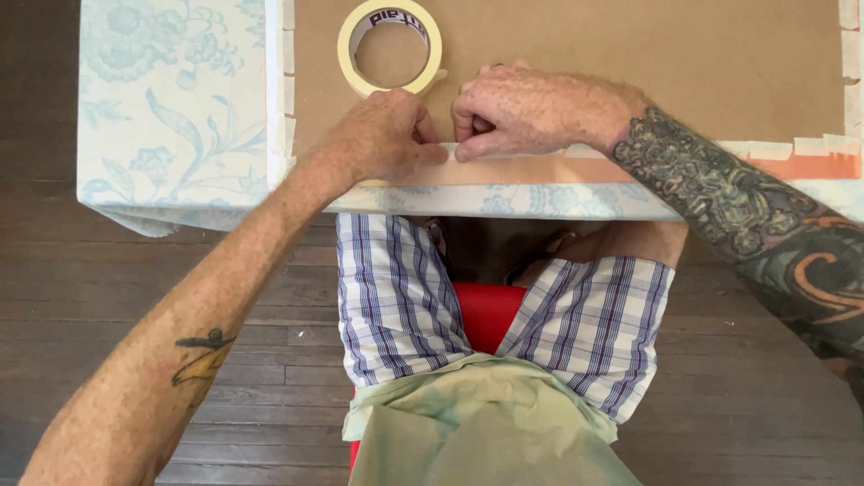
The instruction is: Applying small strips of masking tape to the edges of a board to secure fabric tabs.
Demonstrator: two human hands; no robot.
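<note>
My left hand and my right hand meet at the near edge of a brown cardboard sheet. Between thumb and fingers, both pinch a strip of pale masking tape that lies along that edge. Just behind my hands, a roll of masking tape lies flat on the cardboard. Short pieces of tape line the sheet's left and right edges.
The cardboard rests on a table covered with a white cloth with a pale blue flower print. An orange strip shows along the near edge at right. I sit on a red seat above a dark wooden floor.
</note>
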